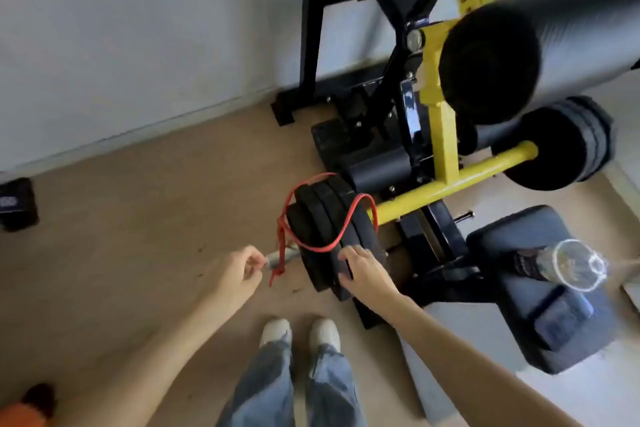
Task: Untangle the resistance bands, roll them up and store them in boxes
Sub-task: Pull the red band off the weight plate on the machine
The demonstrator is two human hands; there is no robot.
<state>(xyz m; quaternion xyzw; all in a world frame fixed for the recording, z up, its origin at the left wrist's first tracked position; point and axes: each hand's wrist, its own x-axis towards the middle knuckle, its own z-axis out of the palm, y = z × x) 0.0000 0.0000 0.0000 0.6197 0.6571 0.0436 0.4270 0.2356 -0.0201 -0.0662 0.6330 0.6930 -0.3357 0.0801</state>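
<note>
Task just starting: red band [313, 218] is knotted around weight plates [329, 229], frame centre. Left hand [242, 270] pinches knot, right hand [363, 270] w/ relaxed fingers on plates; rolling, boxing left.

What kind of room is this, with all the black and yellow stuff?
It looks like a home gym corner. There is a workout bench with a yellow frame, big foam roller pads, and a stack of black weight plates with a red resistance band looped over them.
</note>
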